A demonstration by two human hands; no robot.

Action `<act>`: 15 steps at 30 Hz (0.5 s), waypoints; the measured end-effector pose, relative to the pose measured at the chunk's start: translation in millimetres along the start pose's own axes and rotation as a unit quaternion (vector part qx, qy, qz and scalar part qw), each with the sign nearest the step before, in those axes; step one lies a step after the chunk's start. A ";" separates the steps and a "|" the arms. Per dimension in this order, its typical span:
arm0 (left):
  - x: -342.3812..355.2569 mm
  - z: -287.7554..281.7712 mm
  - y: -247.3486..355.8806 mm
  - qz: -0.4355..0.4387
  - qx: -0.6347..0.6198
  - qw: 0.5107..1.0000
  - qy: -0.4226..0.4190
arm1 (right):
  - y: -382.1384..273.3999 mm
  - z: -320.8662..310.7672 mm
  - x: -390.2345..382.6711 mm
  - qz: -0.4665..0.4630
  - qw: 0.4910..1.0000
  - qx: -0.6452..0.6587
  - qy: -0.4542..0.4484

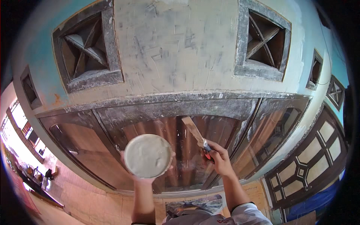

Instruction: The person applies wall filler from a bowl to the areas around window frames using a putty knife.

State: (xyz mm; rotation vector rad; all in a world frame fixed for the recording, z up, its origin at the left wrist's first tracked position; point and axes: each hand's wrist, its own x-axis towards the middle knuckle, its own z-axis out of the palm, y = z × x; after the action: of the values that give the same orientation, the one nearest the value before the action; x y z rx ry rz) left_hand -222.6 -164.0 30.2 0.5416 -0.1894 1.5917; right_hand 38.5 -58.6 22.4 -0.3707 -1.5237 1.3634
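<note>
My left hand (143, 180) holds up a round tub (126, 165) from beneath, with fingertips showing on both sides of its rim. Smooth pale grey putty (147, 155) fills it nearly to the top, with a small dent at the lower right. To the right, my right hand (221, 158) is closed round the black and red handle of a putty knife (194, 130). Its flat blade, smeared with dried filler, points up and left, apart from the tub. Above both hands rises a wall (165, 48) patched with grey and cream filler.
Two square vents (87, 48) (262, 41) with crossed slats are set in the wall. Below them runs a dark wooden frame with glass panes (90, 150). A panelled door (307, 161) stands at the right, near a blue sheet (315, 202). Clutter (37, 174) lies at the far left.
</note>
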 end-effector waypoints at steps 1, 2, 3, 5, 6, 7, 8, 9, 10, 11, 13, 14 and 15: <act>-1.1 -10.1 -6.1 0.003 0.000 1.000 0.007 | -0.5 -4.8 -7.1 0.073 0.995 0.071 -0.019; 1.0 -22.3 -16.1 -0.026 -0.013 1.000 0.001 | 1.6 -12.5 -15.0 0.077 0.995 0.069 -0.014; 1.6 -30.0 -23.2 -0.053 -0.023 0.998 -0.006 | 5.8 -17.5 -20.7 0.077 0.997 0.011 0.004; 4.2 -37.6 -36.4 -0.059 -0.036 0.998 -0.010 | -1.1 -14.5 -27.8 0.072 0.989 -0.118 0.056; 4.7 -40.3 -40.7 -0.066 -0.047 0.997 -0.018 | 1.3 -19.3 -29.3 0.076 0.989 -0.118 0.057; 0.3 -39.6 -44.2 -0.056 -0.067 0.996 0.023 | 4.4 -27.7 -32.0 0.012 0.980 -0.195 0.029; -1.2 -43.4 -45.0 -0.058 -0.069 0.996 0.025 | 5.3 -33.2 -34.9 -0.052 0.961 -0.271 0.002; -1.4 -49.6 -44.5 -0.074 -0.095 0.992 0.036 | 2.2 -34.6 -37.6 -0.045 0.961 -0.273 0.008; -1.1 -55.8 -44.9 -0.090 -0.120 0.988 0.046 | 1.3 -37.5 -39.5 -0.042 0.961 -0.274 0.010; -1.6 -62.0 -46.7 -0.091 -0.122 0.987 0.048 | 0.3 -40.6 -41.5 -0.052 0.954 -0.296 0.002; -3.1 -76.1 -51.4 -0.074 -0.085 0.988 0.109 | -1.7 -47.8 -45.3 -0.061 0.946 -0.318 -0.006; -3.7 -81.9 -54.0 -0.064 -0.066 0.986 0.140 | -2.1 -52.4 -47.1 -0.054 0.942 -0.330 -0.006; -4.1 -86.4 -56.2 -0.054 -0.046 0.983 0.170 | -2.4 -57.0 -48.4 -0.048 0.939 -0.342 -0.007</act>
State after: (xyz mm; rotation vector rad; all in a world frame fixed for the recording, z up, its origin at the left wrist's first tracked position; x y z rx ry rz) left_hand -187.4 -124.0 -58.1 0.1981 0.0243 1.5365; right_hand 107.1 -64.7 -6.9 -0.7014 -1.9753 0.7219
